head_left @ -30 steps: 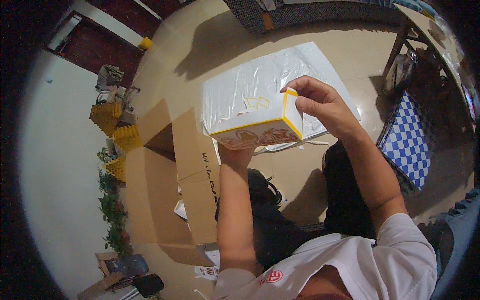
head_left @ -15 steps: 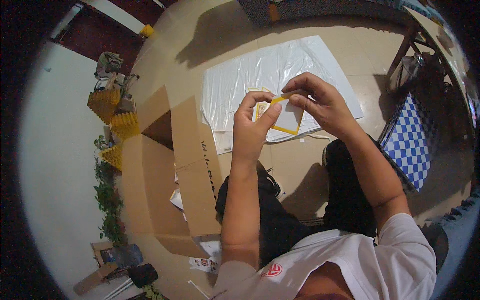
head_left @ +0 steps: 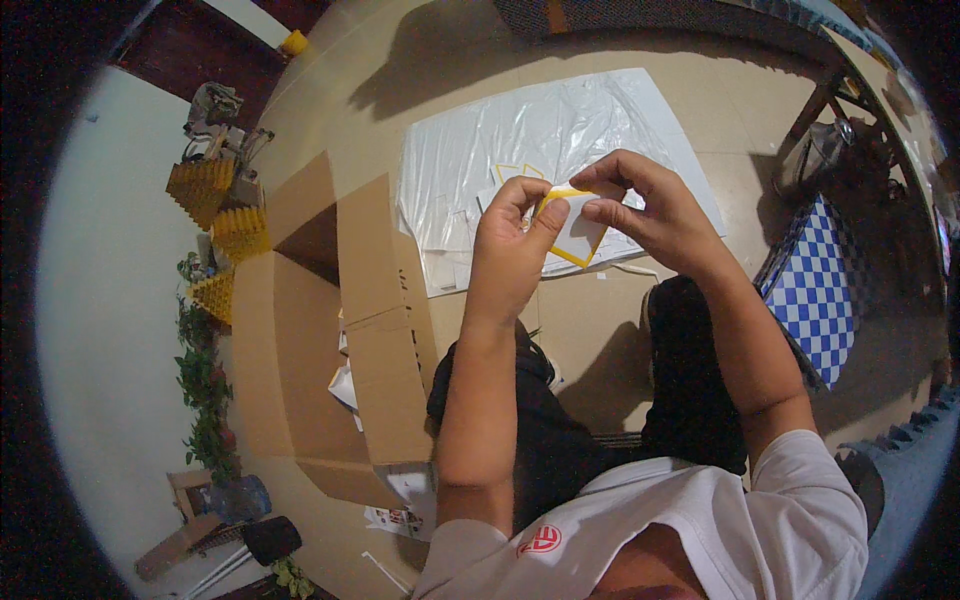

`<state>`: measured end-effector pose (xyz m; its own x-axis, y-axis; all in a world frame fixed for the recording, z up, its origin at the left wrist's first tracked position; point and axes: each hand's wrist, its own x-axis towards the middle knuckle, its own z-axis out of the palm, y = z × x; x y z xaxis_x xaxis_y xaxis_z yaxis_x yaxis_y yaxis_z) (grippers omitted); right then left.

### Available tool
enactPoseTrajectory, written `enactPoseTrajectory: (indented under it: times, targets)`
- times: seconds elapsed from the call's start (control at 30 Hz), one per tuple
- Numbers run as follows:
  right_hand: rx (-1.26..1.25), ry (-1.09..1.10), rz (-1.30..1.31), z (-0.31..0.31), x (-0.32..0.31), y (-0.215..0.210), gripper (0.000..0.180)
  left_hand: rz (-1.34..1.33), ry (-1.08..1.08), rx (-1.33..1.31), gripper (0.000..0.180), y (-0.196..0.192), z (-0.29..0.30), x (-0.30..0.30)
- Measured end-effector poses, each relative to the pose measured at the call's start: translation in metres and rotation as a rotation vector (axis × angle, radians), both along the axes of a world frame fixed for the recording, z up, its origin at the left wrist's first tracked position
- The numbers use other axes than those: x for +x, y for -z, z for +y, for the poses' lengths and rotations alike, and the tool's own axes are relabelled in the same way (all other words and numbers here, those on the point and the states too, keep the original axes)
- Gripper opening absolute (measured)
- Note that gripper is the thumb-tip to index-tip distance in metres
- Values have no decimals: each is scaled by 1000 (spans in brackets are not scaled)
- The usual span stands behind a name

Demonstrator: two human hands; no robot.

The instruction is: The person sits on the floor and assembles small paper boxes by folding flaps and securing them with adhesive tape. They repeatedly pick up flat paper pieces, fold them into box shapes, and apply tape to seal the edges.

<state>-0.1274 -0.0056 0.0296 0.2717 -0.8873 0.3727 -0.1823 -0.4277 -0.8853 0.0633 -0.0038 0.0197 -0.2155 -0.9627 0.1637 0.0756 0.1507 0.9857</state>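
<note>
A small white paper piece with yellow edges (head_left: 577,228) is up in front of me, over the near side of a plastic-covered white sheet. My left hand (head_left: 505,240) pinches its left side, thumb lying on the white face. At the upper right edge my right hand (head_left: 655,205) has its thumb and bent fingers closed on the paper. The fingers hide part of the top edge, where a bit of white shows. Behind the hands, more yellow-edged paper (head_left: 518,173) lies on the white sheet (head_left: 665,130).
An open cardboard box (head_left: 378,340) stands on the floor at my left, with some white paper scraps (head_left: 344,385) inside. Yellow stacked pieces (head_left: 200,190) and a leafy plant (head_left: 203,390) line the left wall. A blue-and-white checkered item (head_left: 815,295) leans by the table at right.
The right fingers have shifted slightly along the paper's top edge, where a white bit now shows. The left hand keeps its pinch. The whole view has shifted slightly.
</note>
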Motion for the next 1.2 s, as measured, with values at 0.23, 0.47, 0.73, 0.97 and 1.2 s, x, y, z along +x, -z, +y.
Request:
enactPoseTrajectory:
  times: [0.23, 0.47, 0.73, 0.97, 1.2]
  targets:
    - [-42, 9, 19, -7, 2, -3, 17, -157, -64, -142, 18, 10, -9, -2]
    - [-94, 81, 110, 0, 4, 3, 11, -484, -260, -467, 14, -4, 2, -7]
    - [-105, 64, 136, 3, 11, 3, 11, -647, -429, -710, 11, 0, 7, -4]
    - [-203, 95, 174, -4, 18, 1, 16, -638, -372, -587, 11, -2, 0, 8]
    - [-139, 80, 94, -9, 13, 10, 14, -547, -325, -533, 8, -2, 1, 11]
